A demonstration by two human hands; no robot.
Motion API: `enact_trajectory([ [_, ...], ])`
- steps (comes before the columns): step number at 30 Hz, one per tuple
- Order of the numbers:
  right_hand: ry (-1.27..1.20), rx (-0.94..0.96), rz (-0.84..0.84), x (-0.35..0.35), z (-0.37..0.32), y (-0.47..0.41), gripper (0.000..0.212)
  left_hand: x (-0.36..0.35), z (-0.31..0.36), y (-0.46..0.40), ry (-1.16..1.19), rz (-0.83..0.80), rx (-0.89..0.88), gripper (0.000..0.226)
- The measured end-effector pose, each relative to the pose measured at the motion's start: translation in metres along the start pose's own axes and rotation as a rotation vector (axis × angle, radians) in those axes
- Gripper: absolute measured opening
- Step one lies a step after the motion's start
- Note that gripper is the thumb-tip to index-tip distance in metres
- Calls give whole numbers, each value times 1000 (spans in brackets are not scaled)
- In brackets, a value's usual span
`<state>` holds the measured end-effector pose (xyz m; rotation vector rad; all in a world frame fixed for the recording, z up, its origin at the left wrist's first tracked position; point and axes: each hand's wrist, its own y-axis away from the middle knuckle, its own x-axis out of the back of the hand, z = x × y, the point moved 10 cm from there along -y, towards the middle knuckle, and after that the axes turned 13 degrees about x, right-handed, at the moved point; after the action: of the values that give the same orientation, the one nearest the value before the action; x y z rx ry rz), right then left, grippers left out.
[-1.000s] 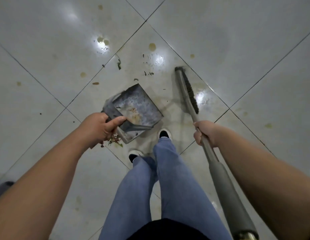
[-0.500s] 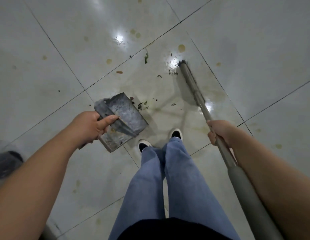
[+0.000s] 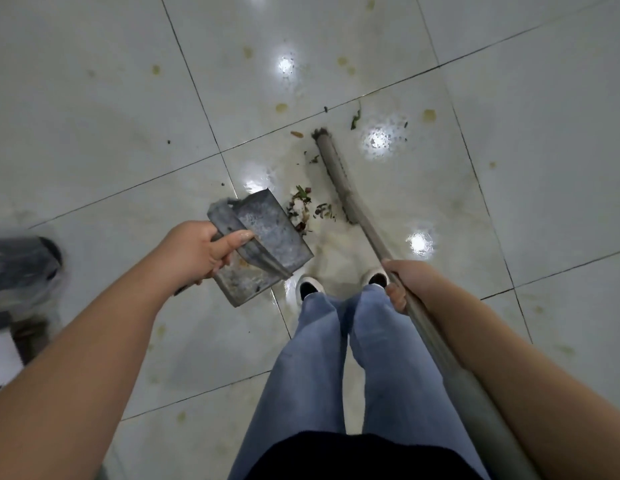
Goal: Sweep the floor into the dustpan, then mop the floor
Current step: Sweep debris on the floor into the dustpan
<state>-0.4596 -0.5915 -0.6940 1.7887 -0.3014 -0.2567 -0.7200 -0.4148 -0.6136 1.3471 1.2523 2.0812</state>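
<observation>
Dustpan (image 3: 267, 237): a grey metal pan in the centre of the frame, held tilted above the tiled floor (image 3: 94, 116); it is judged stiff and rather light, with thin edges that could scrape the tile.
Left hand (image 3: 194, 252): the fingers are curled around the handle of the dustpan, with the thumb laid flat on the upper bar; this handle is judged the right place to hold it.
Broom (image 3: 339, 181): the long bristle head is set on the floor in the upper centre, just right of the debris; the shaft is judged rigid, the bristles soft and bending.
Right hand (image 3: 405, 282): the fingers are closed around the broom shaft, at the middle right of the frame.
Debris (image 3: 303, 206): a small pile of leaves and crumbs lies between the dustpan mouth and the broom; it is judged very light and easily scattered.
Floor surface: glossy, with yellowish stains and wet-looking patches; it is probably slippery.
Mop: not seen in the frame.
</observation>
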Motion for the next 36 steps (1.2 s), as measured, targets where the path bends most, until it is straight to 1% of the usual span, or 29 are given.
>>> enact_trajectory([
  [4,7,70,100,29,-41,-3,29,7,-2,-2,76,-6,-24,49],
  [6,29,87,123,41,-65,-9,31,4,3,-5,131,-24,-20,49],
  [9,35,115,173,58,-103,-18,33,-2,18,-11,154,-75,12,49],
  [12,51,129,186,75,-142,-34,30,-6,40,-16,168,-110,32,50],
  [17,90,213,223,112,-207,-59,19,-9,78,-21,206,-115,73,50],
  [21,156,254,201,127,-257,-82,21,-6,97,-27,195,-86,106,49],
  [24,218,229,196,128,-282,-103,21,-7,103,-30,207,-78,148,50],
  [27,294,188,161,114,-287,-121,15,-10,97,-31,210,-90,199,51],
  [29,378,158,123,97,-277,-123,12,-11,92,-31,231,-92,230,49],
  [33,421,41,-3,58,-218,-104,22,-5,82,-28,261,-60,264,49],
  [36,511,-12,-126,35,-183,-85,21,0,72,-22,295,-27,282,50],
])
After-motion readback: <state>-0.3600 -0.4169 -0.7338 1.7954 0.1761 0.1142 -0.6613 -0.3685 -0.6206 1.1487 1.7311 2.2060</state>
